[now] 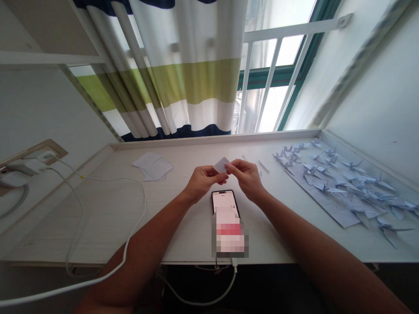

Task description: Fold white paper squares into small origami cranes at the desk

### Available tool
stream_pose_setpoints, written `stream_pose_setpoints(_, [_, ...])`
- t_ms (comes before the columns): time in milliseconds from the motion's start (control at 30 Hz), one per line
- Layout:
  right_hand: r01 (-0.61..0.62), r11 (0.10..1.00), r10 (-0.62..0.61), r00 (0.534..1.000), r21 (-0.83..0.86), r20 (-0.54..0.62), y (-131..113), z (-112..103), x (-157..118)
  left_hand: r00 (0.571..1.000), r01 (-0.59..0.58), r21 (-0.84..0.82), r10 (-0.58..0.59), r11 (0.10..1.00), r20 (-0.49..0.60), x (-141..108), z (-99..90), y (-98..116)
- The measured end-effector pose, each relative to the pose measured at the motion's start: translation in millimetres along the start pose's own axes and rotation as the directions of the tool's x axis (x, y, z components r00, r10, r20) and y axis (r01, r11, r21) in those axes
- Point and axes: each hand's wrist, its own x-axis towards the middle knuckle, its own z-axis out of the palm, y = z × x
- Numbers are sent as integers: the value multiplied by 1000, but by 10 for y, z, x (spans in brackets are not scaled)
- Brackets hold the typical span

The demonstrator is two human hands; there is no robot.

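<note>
The right hand hides the paper's corner; the phone (lower part) is pixelated.

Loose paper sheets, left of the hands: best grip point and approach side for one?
Probably the right-hand corner of the paper sheets, pinched by the left hand from the right: the sheets lie flat and overlapping, and that corner juts toward the hand.

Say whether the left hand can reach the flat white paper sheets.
Likely yes: no object stands between the left hand and the flat white paper sheets, though it would first have to let go of the small white paper piece.
</note>
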Motion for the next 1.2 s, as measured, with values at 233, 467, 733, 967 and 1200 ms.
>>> stream_pose_setpoints(233, [7, 996, -3, 999, -89, 47, -17, -31, 3, 999, 24, -1, -24, 1000, 33, -1, -39, 5])
stream_pose_setpoints(467, [-8, 1000, 10, 996, -17, 89, 20, -28, 18, 999, 24, -14, -24, 1000, 25, 16, -53, -15])
stream_pose_setpoints(733, [-52, 999, 53, 994, -14, 92, 9, -15, 11, 995, 50, -21, -48, 999, 86, -1, -70, 4])
stream_pose_setpoints(967, [-44, 997, 45, 999, -70, 13, 61, -80, 59, 1000, -19, 36, 20, 999, -9, 21, -36, -69])
stream_pose_setpoints(1200, [22, 989, 8, 981, -149, 196, 84, -155, 68, 996, -87, 292, 73, 952, 58, 38, -130, -18])
